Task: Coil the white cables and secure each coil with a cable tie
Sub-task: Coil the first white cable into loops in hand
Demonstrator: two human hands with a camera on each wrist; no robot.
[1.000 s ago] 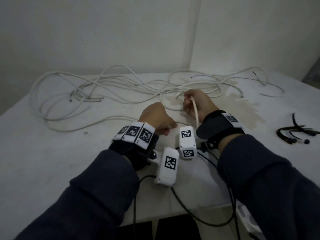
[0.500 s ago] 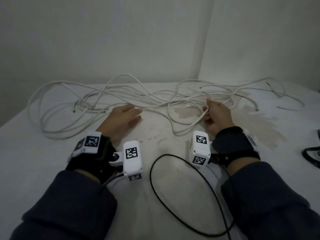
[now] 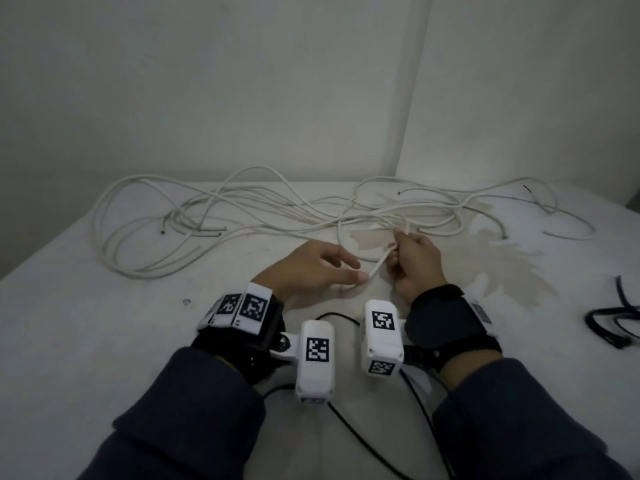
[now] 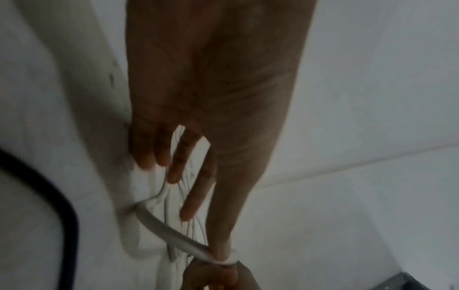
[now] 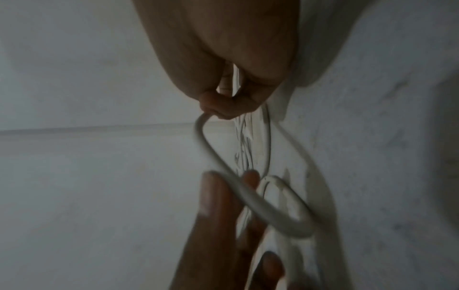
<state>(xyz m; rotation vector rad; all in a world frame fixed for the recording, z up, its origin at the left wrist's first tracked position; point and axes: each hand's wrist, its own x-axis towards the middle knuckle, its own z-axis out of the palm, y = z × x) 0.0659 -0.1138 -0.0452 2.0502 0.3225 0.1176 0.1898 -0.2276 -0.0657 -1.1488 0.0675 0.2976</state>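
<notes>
Head view: cable [image 3: 379, 263] between hands.

The left hand [image 3: 313, 268] swings back in from the left, away from the cable pile where it lay half a second ago, fingers out straight, tips now touching the white cable [image 3: 377, 266] just beside the right hand [image 3: 414, 261]. The right hand draws slightly nearer, its strand looping down toward the left fingertips [image 5: 216, 188]. The wrist cameras close together again.
</notes>
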